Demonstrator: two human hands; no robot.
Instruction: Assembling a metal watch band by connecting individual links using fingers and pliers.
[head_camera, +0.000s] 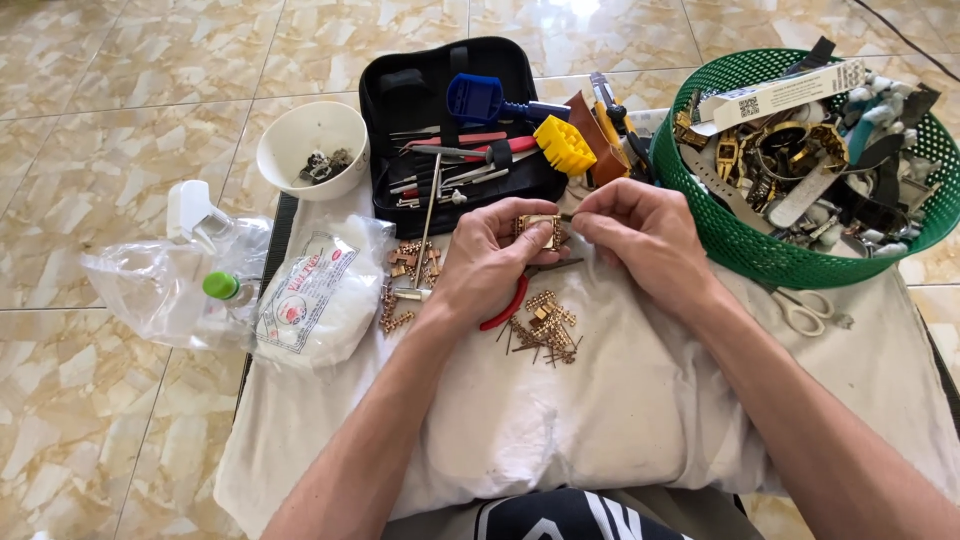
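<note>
My left hand (490, 262) pinches the small, stiff gold watch case (539, 231) by its edges while my right hand (640, 235) grips a thin tool against its side.

Between your left hand (490, 262) and right hand (640, 240) sits a gold watch case (538, 229). Under them lie red-handled pliers (505, 305) and gold links (545, 325) on white cloth (600, 400). Right of your right hand: a green mesh basket (740, 240).

Two hands, one white bowl (312, 145), one green basket (745, 240), one black tool case (400, 90), one pair of scissors (805, 312).
</note>
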